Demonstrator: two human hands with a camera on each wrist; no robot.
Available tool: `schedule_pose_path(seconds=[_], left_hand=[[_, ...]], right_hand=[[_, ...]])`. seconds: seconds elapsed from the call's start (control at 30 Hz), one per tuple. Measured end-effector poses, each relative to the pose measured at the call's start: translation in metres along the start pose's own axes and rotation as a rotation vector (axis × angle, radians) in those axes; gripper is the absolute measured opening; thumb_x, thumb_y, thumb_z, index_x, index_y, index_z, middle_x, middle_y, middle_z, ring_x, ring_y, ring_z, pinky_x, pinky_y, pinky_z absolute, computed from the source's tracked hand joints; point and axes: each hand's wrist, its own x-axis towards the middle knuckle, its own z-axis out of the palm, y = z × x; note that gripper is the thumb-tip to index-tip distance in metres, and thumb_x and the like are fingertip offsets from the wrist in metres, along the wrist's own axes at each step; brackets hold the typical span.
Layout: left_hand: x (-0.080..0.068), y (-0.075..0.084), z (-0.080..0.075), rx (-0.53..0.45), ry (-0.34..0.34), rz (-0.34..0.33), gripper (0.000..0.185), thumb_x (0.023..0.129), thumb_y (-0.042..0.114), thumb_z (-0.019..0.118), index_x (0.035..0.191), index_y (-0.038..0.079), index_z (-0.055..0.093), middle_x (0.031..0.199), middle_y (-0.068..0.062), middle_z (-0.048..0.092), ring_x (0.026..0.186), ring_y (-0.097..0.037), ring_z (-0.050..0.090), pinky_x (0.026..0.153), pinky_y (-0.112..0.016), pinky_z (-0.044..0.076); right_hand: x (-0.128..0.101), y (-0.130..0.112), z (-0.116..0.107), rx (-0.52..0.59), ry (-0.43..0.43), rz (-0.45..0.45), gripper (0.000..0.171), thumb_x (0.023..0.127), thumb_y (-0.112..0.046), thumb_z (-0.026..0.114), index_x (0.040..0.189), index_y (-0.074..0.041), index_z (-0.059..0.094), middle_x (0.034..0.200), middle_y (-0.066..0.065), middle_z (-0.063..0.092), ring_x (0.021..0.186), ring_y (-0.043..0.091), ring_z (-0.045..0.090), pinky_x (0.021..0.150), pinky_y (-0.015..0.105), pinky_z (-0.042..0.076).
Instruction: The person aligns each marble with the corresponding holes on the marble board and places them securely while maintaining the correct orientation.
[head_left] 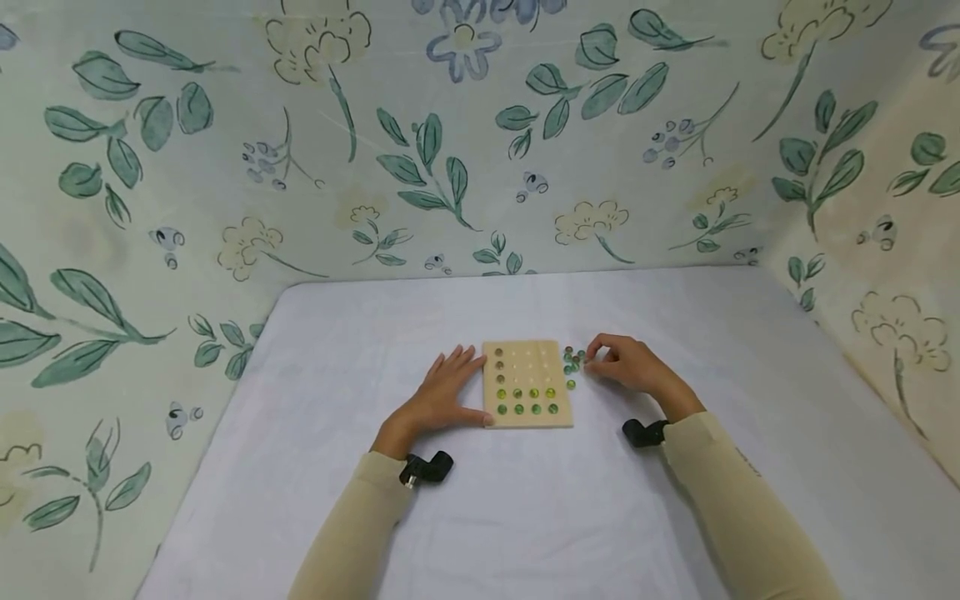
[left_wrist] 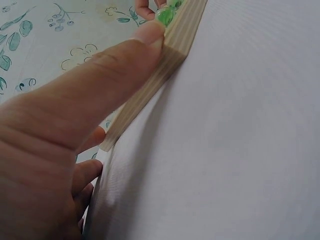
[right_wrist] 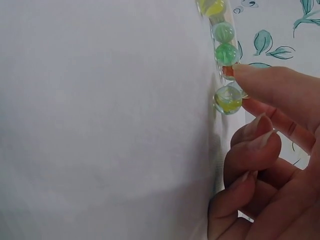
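A light square wooden board [head_left: 528, 420] with rows of small hollows lies on the white-covered table. Green and yellowish glass marbles [head_left: 517, 409] fill its two near rows, and darker ones [head_left: 499, 366] sit in its left column. My left hand [head_left: 444, 396] spreads along the board's left side, its thumb [left_wrist: 135, 55] on the near left corner and fingertips against the edge. Right of the board, my right hand [head_left: 626, 363] reaches into a loose group of marbles [head_left: 570, 369]. Its thumb and index finger pinch a clear marble [right_wrist: 235, 90], partly hidden by a yellow-and-clear marble [right_wrist: 228, 101].
White cloth [head_left: 480, 517] covers the table around the board. A floral-patterned curtain [head_left: 465, 167] rises behind the far edge and along the sides. Black wrist cameras [head_left: 427, 468] sit on both wrists, below beige sleeves [head_left: 360, 525].
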Motion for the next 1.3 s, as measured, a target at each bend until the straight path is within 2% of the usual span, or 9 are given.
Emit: schedule_pose_path(seconds=[0.63, 0.87, 1.0, 1.3], left_hand=[[0.001, -0.001, 0.005, 0.035, -0.013, -0.011, 0.106, 0.071, 0.062, 0.075, 0.154, 0.018, 0.027, 0.161, -0.006, 0.015, 0.148, -0.021, 0.002, 0.119, -0.038, -0.003], [-0.003, 0.000, 0.003, 0.015, -0.007, -0.014, 0.106, 0.070, 0.061, 0.077, 0.153, 0.017, 0.029, 0.160, -0.007, 0.016, 0.148, -0.023, 0.004, 0.120, -0.040, -0.002], [-0.004, -0.001, 0.004, 0.011, -0.013, 0.002, 0.105, 0.071, 0.062, 0.075, 0.153, 0.016, 0.028, 0.160, -0.008, 0.016, 0.148, -0.024, 0.004, 0.120, -0.041, -0.002], [0.000, 0.000, 0.002, 0.023, 0.008, 0.014, 0.105, 0.072, 0.062, 0.075, 0.154, 0.017, 0.027, 0.161, -0.006, 0.015, 0.148, -0.022, 0.003, 0.119, -0.040, -0.003]], right_hand=[[-0.005, -0.002, 0.002, 0.014, 0.020, 0.010, 0.016, 0.090, -0.022, 0.068, 0.104, -0.015, 0.062, 0.074, 0.006, 0.055, 0.066, 0.021, 0.049, 0.055, 0.028, 0.041], [-0.003, -0.006, 0.000, 0.039, 0.008, -0.039, 0.017, 0.090, -0.022, 0.069, 0.104, -0.013, 0.063, 0.076, 0.007, 0.057, 0.068, 0.021, 0.049, 0.056, 0.029, 0.041], [-0.004, -0.010, 0.001, 0.045, -0.010, -0.038, 0.017, 0.091, -0.022, 0.068, 0.104, -0.013, 0.063, 0.078, 0.007, 0.058, 0.070, 0.021, 0.050, 0.057, 0.029, 0.041], [-0.002, -0.028, 0.001, 0.036, 0.028, -0.126, 0.017, 0.090, -0.023, 0.069, 0.102, -0.013, 0.064, 0.079, 0.007, 0.059, 0.067, 0.021, 0.049, 0.056, 0.030, 0.042]])
